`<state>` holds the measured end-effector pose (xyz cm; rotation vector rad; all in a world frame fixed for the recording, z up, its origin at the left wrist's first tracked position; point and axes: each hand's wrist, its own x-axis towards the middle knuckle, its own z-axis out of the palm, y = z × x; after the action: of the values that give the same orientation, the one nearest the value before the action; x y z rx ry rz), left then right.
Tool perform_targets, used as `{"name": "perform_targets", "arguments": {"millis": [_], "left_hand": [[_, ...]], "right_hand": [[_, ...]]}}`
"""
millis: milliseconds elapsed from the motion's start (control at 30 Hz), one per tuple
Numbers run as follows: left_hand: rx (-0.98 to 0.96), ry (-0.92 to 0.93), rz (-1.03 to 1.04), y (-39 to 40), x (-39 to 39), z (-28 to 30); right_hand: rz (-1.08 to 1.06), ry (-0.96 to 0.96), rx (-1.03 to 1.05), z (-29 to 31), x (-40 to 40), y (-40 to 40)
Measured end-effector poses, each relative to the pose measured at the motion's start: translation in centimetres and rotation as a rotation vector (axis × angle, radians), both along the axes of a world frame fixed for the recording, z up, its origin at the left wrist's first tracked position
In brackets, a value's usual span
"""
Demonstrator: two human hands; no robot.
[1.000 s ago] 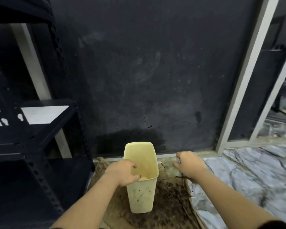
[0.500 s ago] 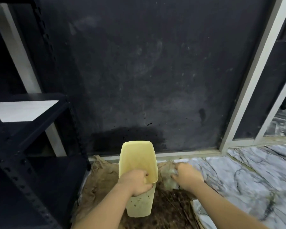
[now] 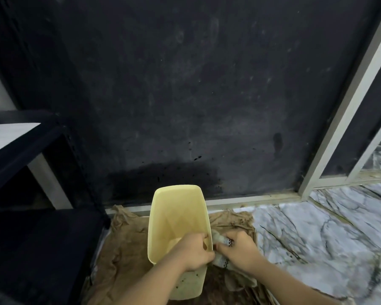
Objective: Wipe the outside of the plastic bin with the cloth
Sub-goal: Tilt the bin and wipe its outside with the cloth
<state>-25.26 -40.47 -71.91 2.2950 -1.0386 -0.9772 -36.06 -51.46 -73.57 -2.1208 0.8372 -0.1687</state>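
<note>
A: Bracing the yellow plastic bin (image 3: 176,219) on the brown sheet (image 3: 123,238) by the wall; my left hand (image 3: 193,252) clamps its near rim so it can't tip.

B: Cloth?

A: Bunched in my closed right hand (image 3: 240,249), cloth (image 3: 220,239) pressed against the bin's right side. Contact patch hidden; specks low down.

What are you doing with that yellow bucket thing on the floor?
A person is cleaning a pale yellow plastic bin that stands on a crumpled brown sheet by a dark wall. The left hand grips the bin's near rim to steady it. The right hand presses a bunched cloth against the bin's right outer side, up near the rim. Dark specks show on the bin's near outer face lower down, so the wiping is not finished.
</note>
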Motion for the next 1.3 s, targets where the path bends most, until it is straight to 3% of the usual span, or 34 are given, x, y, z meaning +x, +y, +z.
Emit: {"name": "perform_targets", "arguments": {"millis": [467,767,933,1100,1300], "left_hand": [[-0.152,-0.111,0.323,5.9,3.1,0.6],[-0.326,-0.226,0.485,9.6,5.7,-1.5],[-0.377,-0.275,0.575,10.8,6.1,-2.3],[-0.514,-0.274,0.682,10.9,6.5,-2.1],[-0.536,-0.240,0.645,9.7,5.1,-3.8]], "right_hand": [[0.154,-0.223,0.083,0.4,5.0,6.0],[0.421,-0.178,-0.130,-2.7,7.5,7.8],[0.380,-0.175,-0.081,-3.8,8.6,8.7],[0.327,-0.343,-0.074,-2.9,9.0,8.9],[0.309,-0.338,-0.077,-4.6,7.9,8.1]]}}
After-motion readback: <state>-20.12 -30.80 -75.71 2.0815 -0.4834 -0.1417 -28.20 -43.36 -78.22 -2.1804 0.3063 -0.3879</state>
